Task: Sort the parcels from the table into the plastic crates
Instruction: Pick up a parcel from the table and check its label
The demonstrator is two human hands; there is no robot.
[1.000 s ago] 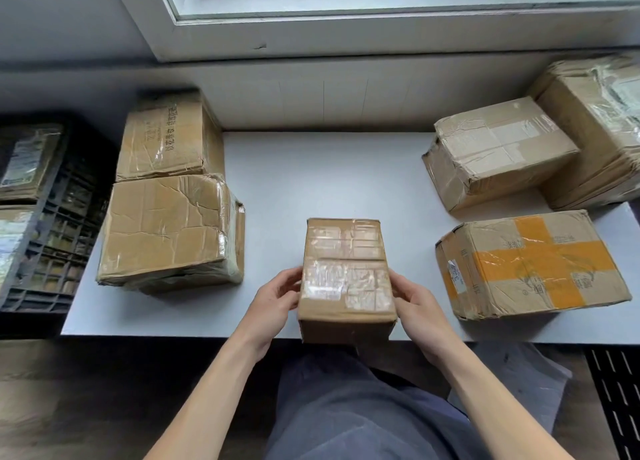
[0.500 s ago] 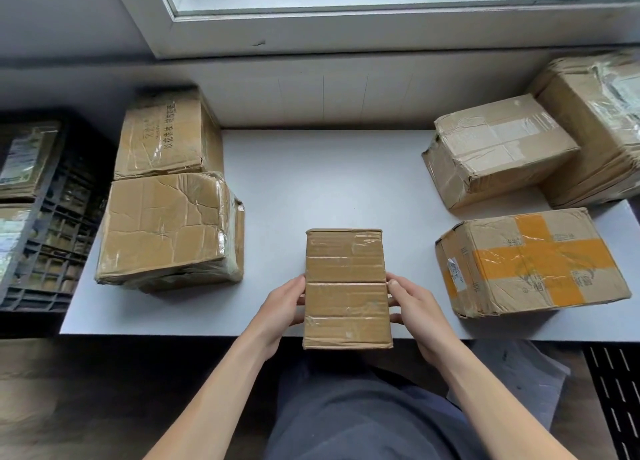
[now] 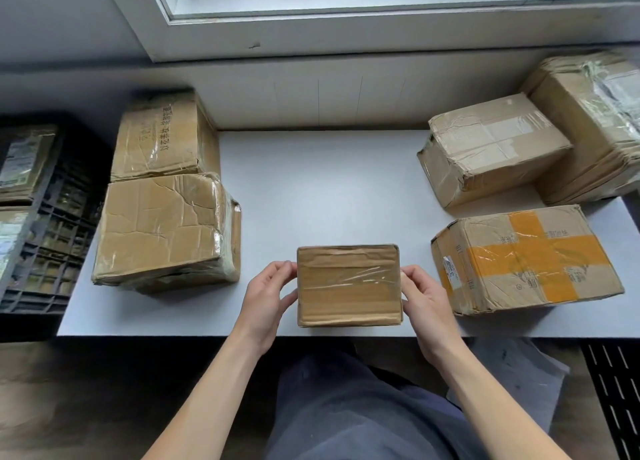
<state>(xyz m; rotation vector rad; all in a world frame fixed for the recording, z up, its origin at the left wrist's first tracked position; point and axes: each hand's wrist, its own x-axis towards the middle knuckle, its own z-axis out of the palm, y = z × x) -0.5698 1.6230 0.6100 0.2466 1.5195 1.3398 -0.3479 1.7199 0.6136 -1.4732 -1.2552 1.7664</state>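
Six parcels (image 3: 348, 284) (image 3: 166, 134) (image 3: 162, 227) (image 3: 491, 144) (image 3: 588, 120) (image 3: 526, 255) on your one table (image 3: 329, 189), two more (image 3: 24, 158) (image 3: 8, 238) in one black crate (image 3: 59, 251); two hands, your left hand (image 3: 265, 297) and right hand (image 3: 420, 298)

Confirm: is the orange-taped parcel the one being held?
No, the left hand and right hand hold the small plain parcel at the near edge of the table; the orange-taped parcel sits apart to its right.
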